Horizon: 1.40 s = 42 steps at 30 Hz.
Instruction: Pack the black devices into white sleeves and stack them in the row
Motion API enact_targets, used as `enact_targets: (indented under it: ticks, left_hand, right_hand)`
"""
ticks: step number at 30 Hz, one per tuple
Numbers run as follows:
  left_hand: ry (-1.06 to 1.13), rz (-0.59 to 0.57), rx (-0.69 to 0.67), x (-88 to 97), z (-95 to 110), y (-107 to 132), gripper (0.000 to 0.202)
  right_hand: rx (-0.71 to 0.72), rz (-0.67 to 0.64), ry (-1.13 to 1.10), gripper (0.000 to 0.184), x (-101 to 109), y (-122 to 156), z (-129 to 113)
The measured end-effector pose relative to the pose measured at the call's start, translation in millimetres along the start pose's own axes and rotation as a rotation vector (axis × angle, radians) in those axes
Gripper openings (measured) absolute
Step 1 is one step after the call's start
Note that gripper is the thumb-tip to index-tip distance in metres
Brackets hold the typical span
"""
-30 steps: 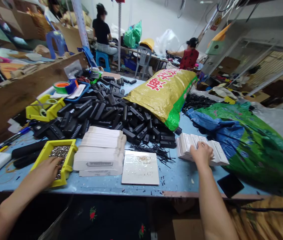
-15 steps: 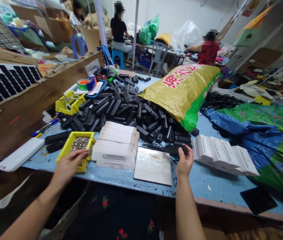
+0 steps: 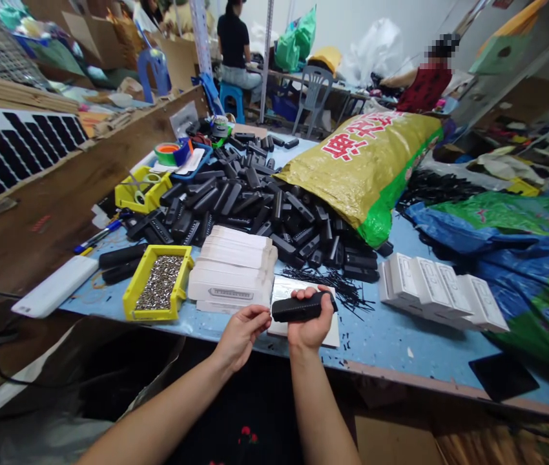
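My right hand (image 3: 309,328) is wrapped round an oblong black plastic casing (image 3: 298,307), held almost level over a white board (image 3: 329,330). Thumb and fingers of my left hand (image 3: 241,332) are pinched together close to the casing's left end; whatever they hold is too small to make out. A yellow bin (image 3: 186,274) full of small metal pieces (image 3: 159,283) stands to the left. Between bin and board lies a stack of flat white cartons (image 3: 228,274). Thin black strips (image 3: 352,289) are strewn behind the board.
Many similar black casings (image 3: 236,194) are heaped at the back, beside a gold-and-green sack (image 3: 352,161). White boxes (image 3: 442,290) stand in a row on the right. A second yellow bin (image 3: 145,190) and a white bar-shaped case (image 3: 55,287) lie left. Other people sit farther off.
My left hand has left the yellow bin and moved right to the casing. My right hand has brought the black casing leftward, over the board. The camera view has shifted slightly.
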<state>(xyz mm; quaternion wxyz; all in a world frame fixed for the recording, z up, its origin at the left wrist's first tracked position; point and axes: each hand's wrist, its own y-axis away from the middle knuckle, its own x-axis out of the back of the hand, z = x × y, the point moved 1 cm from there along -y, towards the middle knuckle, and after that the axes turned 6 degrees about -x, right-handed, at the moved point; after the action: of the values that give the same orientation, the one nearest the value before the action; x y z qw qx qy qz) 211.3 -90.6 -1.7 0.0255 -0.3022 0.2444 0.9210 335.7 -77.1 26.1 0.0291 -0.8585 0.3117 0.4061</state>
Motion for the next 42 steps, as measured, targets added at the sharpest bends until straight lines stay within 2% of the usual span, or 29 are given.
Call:
enact_targets:
  ticks: [6,11,14,16,18,19,20,23,25,27,29,31,33,35,38,40,42]
  left_hand:
    - [0.001,-0.043,-0.059,-5.8,2,2,0.040]
    - [-0.236,-0.075,-0.161,0.5,-3,3,0.034]
    - [-0.680,-0.134,-0.384,23.9,7,-3,0.035]
    - [-1.123,-0.162,-0.601,46.9,20,-12,0.043]
    - [-1.524,-0.184,-0.722,69.3,31,-24,0.049]
    - [-1.672,-0.209,-0.743,78.0,35,-30,0.050]
    - [-1.784,-0.237,-0.752,84.1,39,-34,0.051]
    - [-1.960,-0.268,-0.764,85.4,47,-38,0.049]
    - [-1.988,-0.303,-0.695,75.0,57,-34,0.036]
    - [-1.916,-0.389,-0.553,61.0,71,-26,0.022]
    - [-1.692,-0.507,-0.408,46.9,85,-16,0.021]
    - [-1.387,-0.602,-0.301,35.9,91,-8,0.028]
    - [-1.136,-0.628,-0.218,30.9,86,-1,0.036]
    - [-0.940,-0.586,-0.141,33.6,73,1,0.044]
    - [-0.735,-0.591,-0.049,47.3,56,2,0.065]
    - [-0.823,-0.595,-0.058,56.0,55,3,0.083]
    - [-1.043,-0.561,-0.135,58.1,64,6,0.095]
  right_hand:
    - [0.012,0.007,0.051,0.019,-2,1,3]
    - [0.010,0.004,0.178,0.020,-1,3,3]
    - [0.144,-0.073,0.263,0.019,16,5,0]
    - [0.259,-0.245,0.453,0.020,35,2,-2]
    - [0.253,-0.410,0.683,0.022,55,-8,0]
    - [0.207,-0.423,0.745,0.023,64,-17,1]
    - [0.155,-0.369,0.754,0.024,73,-26,2]
    - [0.108,0.006,0.732,0.031,90,-54,2]
    - [0.219,0.153,0.911,0.046,93,-60,-2]
    - [0.447,0.138,1.141,0.050,85,-51,-8]
    - [0.654,-0.075,1.235,0.034,66,-30,-10]
    - [0.727,-0.396,1.255,0.029,42,-4,-6]
    - [0.723,-0.640,1.285,0.040,20,19,1]
    - [0.713,-0.715,1.332,0.043,6,32,8]
    - [0.616,-0.787,1.370,0.016,5,39,9]
    - [0.481,-0.893,1.422,0.002,10,40,3]
    - [0.365,-0.937,1.446,0.006,12,39,-5]
